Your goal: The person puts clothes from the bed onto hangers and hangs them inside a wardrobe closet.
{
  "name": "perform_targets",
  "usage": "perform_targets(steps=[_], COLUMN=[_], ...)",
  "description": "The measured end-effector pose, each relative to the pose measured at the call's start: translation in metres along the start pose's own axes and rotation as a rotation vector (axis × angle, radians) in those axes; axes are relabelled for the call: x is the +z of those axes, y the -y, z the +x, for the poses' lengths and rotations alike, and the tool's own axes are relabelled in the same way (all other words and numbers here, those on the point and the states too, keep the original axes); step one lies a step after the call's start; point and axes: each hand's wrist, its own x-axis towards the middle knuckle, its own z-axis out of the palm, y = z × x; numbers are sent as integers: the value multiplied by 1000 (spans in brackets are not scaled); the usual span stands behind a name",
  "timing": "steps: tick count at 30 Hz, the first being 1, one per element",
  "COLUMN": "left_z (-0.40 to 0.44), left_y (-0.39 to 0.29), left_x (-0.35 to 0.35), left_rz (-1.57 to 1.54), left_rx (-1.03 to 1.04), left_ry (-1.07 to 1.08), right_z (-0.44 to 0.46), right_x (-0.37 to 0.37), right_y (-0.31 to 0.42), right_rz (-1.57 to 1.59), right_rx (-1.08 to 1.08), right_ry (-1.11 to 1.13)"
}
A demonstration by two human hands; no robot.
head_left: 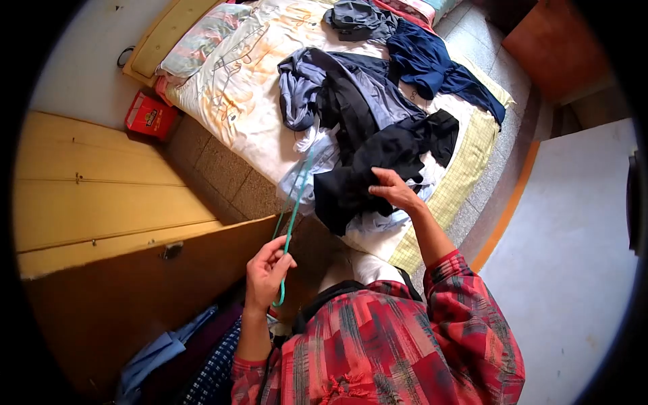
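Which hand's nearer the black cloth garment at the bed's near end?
Right: right hand over the garment, contact unclear; left hand farther off, to its left, holding a thin green hanger.

Bed (pixel 236 131) — flowered sheet (pixel 253 50), pillow (pixel 206 47) at head end. Strewn across it — grey garment (pixel 297 98) mid-bed, black garment (pixel 395 148) nearer, navy garment (pixel 418 61) alongside, grey bundle (pixel 358 20) beyond.

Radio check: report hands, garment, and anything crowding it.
Left hand gripping green hanger. Right hand at black garment on bed, grip unclear. Gray-and-black clothes heaped against its far side.
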Motion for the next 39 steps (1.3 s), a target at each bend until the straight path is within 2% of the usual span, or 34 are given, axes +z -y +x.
perform_targets(steps=[1,2,4,5,6,8,10,12,14,15,16,18,20,21,22,23,24,25,27,29,30,31,32,33,35,36,37,39], left_z=[-2,-5,-5,-1,3,10,13,18,18,17,16,13,11,13,16,21,26,35,60,100,120,140,156,168,187,196,204,207], left_y=[-1,-2,2,9,14,22,20,30,19,15,12,18,28,32,36,37,34,31,40,78,99,123,148,169,197,210,221,237], left_x=[-1,0,-3,-3,-3,-1,6,19,37,46,54,68,78,83,88,93,97,97,101,115,124,136,149,160,185,196,204,216], left_rz=[63,124,195,228,262,416,586,654,656,663,699,805,752,641,529,407,364,345,403,534,608,608,756,903,966,1031,1169,1224], left_rx=[35,63,70,58,45,67,173,297,264,302,246,279,264,392,513,697,718,620,494,397,369,366,400,435,454,475,445,399], left_ry=[27,51,122,157,191,281,345,401,570,645,762,967,943,847,749,572,429,387,313,371,417,422,455,495,491,475,531,559], right_z=[-10,-17,-22,-25,-34,-49,-69,-90,-110,-122,-134,-153,-175,-183,-189,-195,-201,-207,-232,-249,-256,-263,-268,-272,-281,-285,-290,-297], right_x=[1,5,-18,-30,-32,-28,18,60,103,119,131,147,147,149,145,135,123,108,75,56,46,36,31,29,22,21,23,23], right_y=[-3,-8,-41,-69,-83,-75,-7,41,47,33,14,-17,-48,-45,-57,-78,-98,-101,-112,-104,-104,-105,-108,-109,-110,-111,-111,-114], right_rz=[-14,-4,-674,-949,-1037,-1121,-1328,-1388,-1320,-1310,-1291,-1195,-899,-876,-867,-791,-710,-594,-437,-130,-126,-85,-41,-38,-171,-173,-125,-4], right_rx=[74,103,57,131,146,-57,-537,-663,-570,-389,-208,49,-54,35,37,4,-28,146,103,-18,-13,-112,-207,-198,-108,-103,-119,-153], right_ry=[111,98,-145,-441,-658,-778,-776,-455,-54,65,180,104,-123,-186,-194,-405,-615,-754,-1002,-1132,-1139,-1184,-1225,-1235,-1394,-1406,-1428,-1497])
